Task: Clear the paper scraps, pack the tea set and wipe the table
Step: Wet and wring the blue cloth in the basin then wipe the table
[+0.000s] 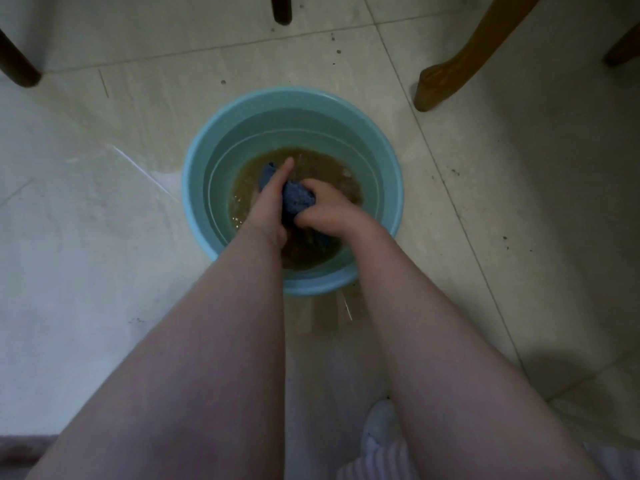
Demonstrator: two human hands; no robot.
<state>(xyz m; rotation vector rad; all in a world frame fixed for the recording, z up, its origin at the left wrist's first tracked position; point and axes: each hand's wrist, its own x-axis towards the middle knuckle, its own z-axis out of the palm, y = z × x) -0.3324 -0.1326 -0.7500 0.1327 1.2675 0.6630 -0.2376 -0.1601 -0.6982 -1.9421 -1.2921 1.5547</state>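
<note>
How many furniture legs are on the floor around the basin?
4: a dark leg far left, a second dark leg top centre, a light curved leg right of the basin, an edge leg far right. Others may be out of view.

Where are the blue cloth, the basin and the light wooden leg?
blue cloth (298, 199): head view, on its bunched upper part.
basin (291, 95): head view, on the far rim.
light wooden leg (465, 53): head view, on the middle of the shaft.
</note>
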